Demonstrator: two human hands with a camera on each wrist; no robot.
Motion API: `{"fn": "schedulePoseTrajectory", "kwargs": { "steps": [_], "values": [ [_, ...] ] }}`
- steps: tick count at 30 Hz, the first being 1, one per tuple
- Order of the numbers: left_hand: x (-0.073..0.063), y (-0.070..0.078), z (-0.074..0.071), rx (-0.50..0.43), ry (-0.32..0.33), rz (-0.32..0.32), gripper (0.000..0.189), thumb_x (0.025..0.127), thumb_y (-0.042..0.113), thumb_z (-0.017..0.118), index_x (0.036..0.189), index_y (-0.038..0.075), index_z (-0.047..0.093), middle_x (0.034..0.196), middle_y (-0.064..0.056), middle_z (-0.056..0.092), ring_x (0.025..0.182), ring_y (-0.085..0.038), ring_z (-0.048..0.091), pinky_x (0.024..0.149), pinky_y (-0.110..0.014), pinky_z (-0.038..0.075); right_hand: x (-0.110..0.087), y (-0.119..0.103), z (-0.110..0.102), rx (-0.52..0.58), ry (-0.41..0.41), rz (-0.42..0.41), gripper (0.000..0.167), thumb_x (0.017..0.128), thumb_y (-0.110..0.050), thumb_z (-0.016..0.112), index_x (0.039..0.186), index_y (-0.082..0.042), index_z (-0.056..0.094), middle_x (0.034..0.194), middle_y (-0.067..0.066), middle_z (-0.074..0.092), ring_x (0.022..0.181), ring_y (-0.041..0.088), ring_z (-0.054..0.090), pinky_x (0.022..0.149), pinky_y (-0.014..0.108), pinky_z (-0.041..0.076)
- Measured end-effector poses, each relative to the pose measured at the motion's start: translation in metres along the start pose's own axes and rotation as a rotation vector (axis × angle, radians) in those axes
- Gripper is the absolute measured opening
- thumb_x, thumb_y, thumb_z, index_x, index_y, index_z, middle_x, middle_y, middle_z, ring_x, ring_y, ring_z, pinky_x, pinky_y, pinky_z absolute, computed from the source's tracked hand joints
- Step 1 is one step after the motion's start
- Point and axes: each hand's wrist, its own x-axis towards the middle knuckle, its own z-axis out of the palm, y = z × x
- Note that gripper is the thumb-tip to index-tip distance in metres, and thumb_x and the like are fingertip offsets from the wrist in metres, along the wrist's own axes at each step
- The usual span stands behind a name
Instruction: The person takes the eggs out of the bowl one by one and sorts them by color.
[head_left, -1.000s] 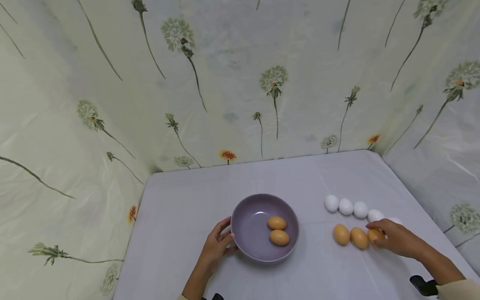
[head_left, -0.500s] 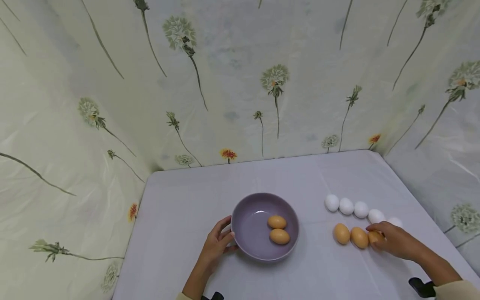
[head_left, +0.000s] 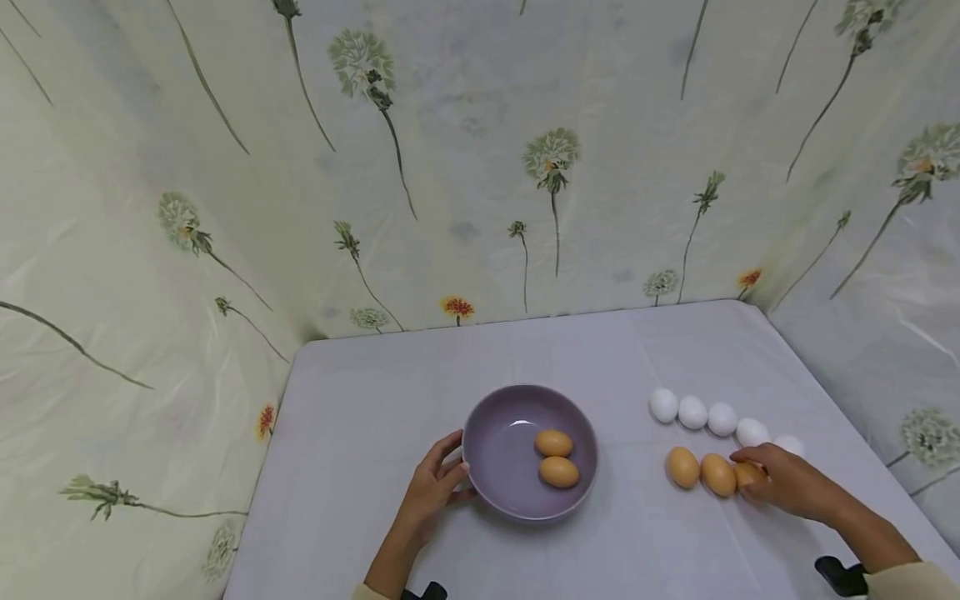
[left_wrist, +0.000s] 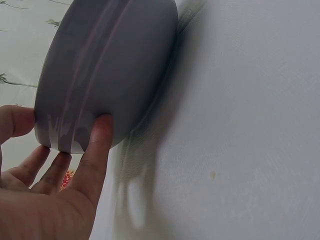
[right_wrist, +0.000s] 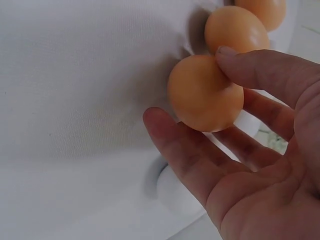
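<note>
A purple bowl point(head_left: 495, 492) stands on the table with two brown eggs point(head_left: 553, 443) lying side by side in it. My left hand point(head_left: 431, 492) is at the bowl's left side; in the left wrist view its spread fingertips rest against the outer wall point(left_wrist: 115, 65), none inside the rim. Right of the bowl, three brown eggs lie in a row. My right hand point(head_left: 791, 482) holds the rightmost brown egg point(right_wrist: 202, 95) between thumb and fingers, and part of that egg is covered. The middle brown egg point(head_left: 717, 475) is close beside it.
A row of several white eggs point(head_left: 722, 419) lies behind the brown ones, its right end partly behind my right hand. A white cloth point(head_left: 360, 417) covers the table. Curtains printed with dandelions point(head_left: 551, 158) hang along the back and sides.
Both hands stay almost where they were, the left at the bowl and the right on the rightmost brown egg. The head view has shifted very slightly; the eggs keep their places.
</note>
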Motion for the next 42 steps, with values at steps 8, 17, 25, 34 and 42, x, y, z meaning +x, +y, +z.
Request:
{"fn": "schedulePoseTrajectory", "kwargs": {
  "steps": [8, 17, 25, 34, 42],
  "values": [
    [0.000, -0.001, 0.000, -0.004, -0.002, -0.002, 0.058, 0.098, 0.010, 0.061, 0.152, 0.014, 0.040, 0.160, -0.014, 0.035, 0.136, -0.037, 0.051, 0.089, -0.045, 0.061, -0.003, -0.005, -0.013, 0.006, -0.005, 0.007, 0.052, 0.083, -0.019, 0.079, 0.123, 0.008, 0.061, 0.120, 0.031, 0.058, 0.102, 0.043, 0.061, 0.079, 0.054, 0.058],
    [0.002, 0.001, -0.002, -0.002, 0.000, 0.007, 0.058, 0.098, 0.011, 0.061, 0.151, 0.015, 0.041, 0.160, -0.013, 0.036, 0.136, -0.035, 0.051, 0.088, -0.044, 0.062, 0.005, -0.048, -0.041, -0.029, 0.056, -0.037, 0.050, 0.083, -0.020, 0.079, 0.123, 0.004, 0.061, 0.122, 0.031, 0.058, 0.103, 0.047, 0.062, 0.078, 0.053, 0.060],
    [0.002, -0.001, -0.003, -0.015, -0.013, 0.003, 0.058, 0.098, 0.010, 0.061, 0.152, 0.015, 0.040, 0.160, -0.014, 0.035, 0.136, -0.036, 0.051, 0.088, -0.043, 0.061, 0.026, -0.098, -0.053, 0.014, 0.056, -0.198, 0.050, 0.087, -0.027, 0.077, 0.127, -0.001, 0.060, 0.125, 0.020, 0.063, 0.107, 0.037, 0.067, 0.083, 0.052, 0.060],
    [0.002, -0.001, -0.001, -0.021, -0.016, 0.011, 0.057, 0.098, 0.009, 0.060, 0.151, 0.013, 0.041, 0.159, -0.014, 0.035, 0.136, -0.037, 0.050, 0.088, -0.043, 0.061, 0.058, -0.152, -0.054, 0.056, -0.025, -0.351, 0.042, 0.090, -0.027, 0.074, 0.127, -0.010, 0.062, 0.128, 0.011, 0.064, 0.111, 0.030, 0.068, 0.086, 0.044, 0.060],
    [-0.001, -0.003, 0.001, -0.024, 0.004, -0.010, 0.057, 0.097, 0.009, 0.060, 0.151, 0.015, 0.041, 0.159, -0.014, 0.036, 0.137, -0.036, 0.050, 0.089, -0.044, 0.061, 0.089, -0.193, -0.040, 0.108, -0.175, -0.395, 0.040, 0.091, -0.023, 0.073, 0.128, -0.012, 0.062, 0.131, 0.013, 0.062, 0.116, 0.034, 0.065, 0.089, 0.043, 0.060]
  ]
}}
